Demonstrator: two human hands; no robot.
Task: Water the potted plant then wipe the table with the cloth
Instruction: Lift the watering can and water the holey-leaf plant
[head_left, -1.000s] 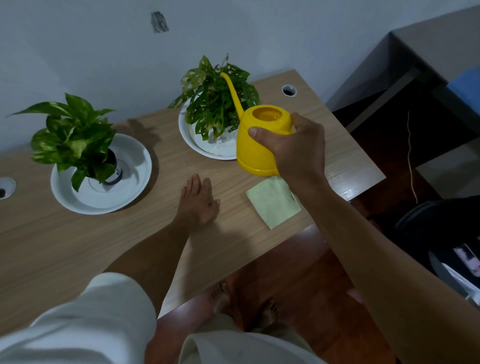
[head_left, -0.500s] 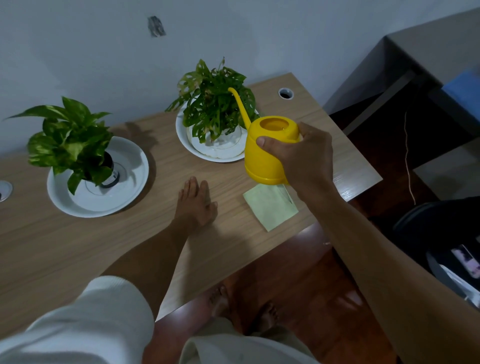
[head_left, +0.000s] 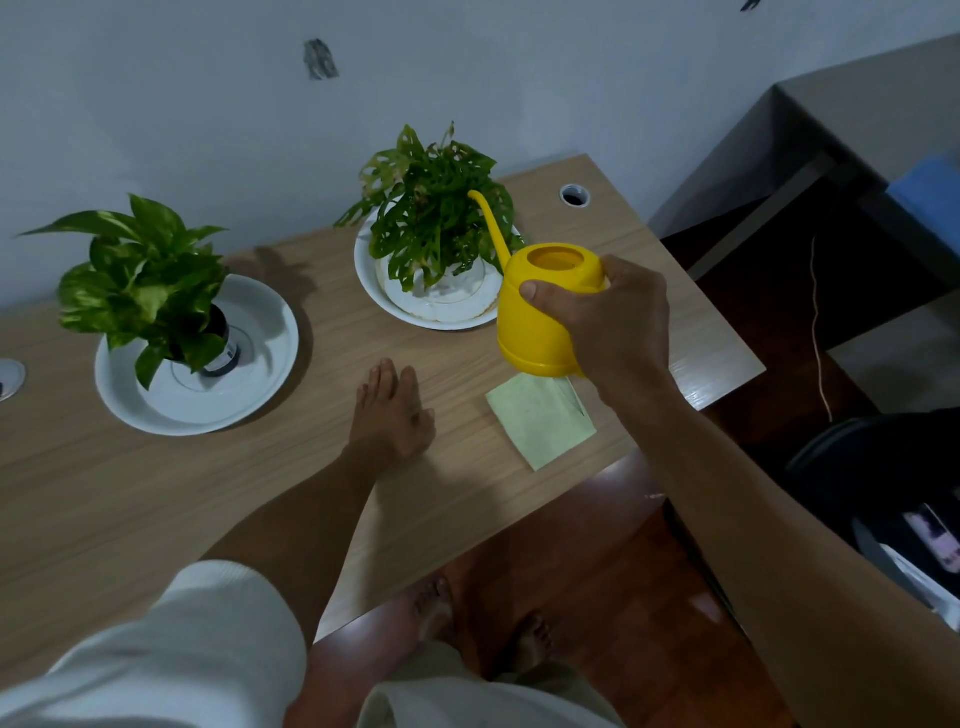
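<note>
Two potted plants stand on the wooden desk (head_left: 156, 499), each in a white dish. The potted plant (head_left: 431, 213) near the far right corner has dark, perforated leaves spilling over its white dish (head_left: 415, 312). A yellow watering can (head_left: 540, 306), round-bodied with an open top, hangs in the air just beside that dish on its right, above the desk's right end; its thin curved spout reaches up and left into the foliage. The right hand (head_left: 613, 322) grips the can from the near side, thumb pressed across the body and fingers curled round the far side. The left hand (head_left: 389, 415) lies flat on the desk near the middle of the front edge, fingers straight and close together, holding nothing.

A pale green cloth (head_left: 540, 421), folded square, lies flat by the front edge toward the right corner, partly under the raised can and between the two hands. The second plant (head_left: 140, 291), with broad variegated leaves, sits in a dark pot on its own dish (head_left: 260, 374) toward the left end, well apart from the can. A cable hole (head_left: 574, 195) opens at the far right corner.
</note>
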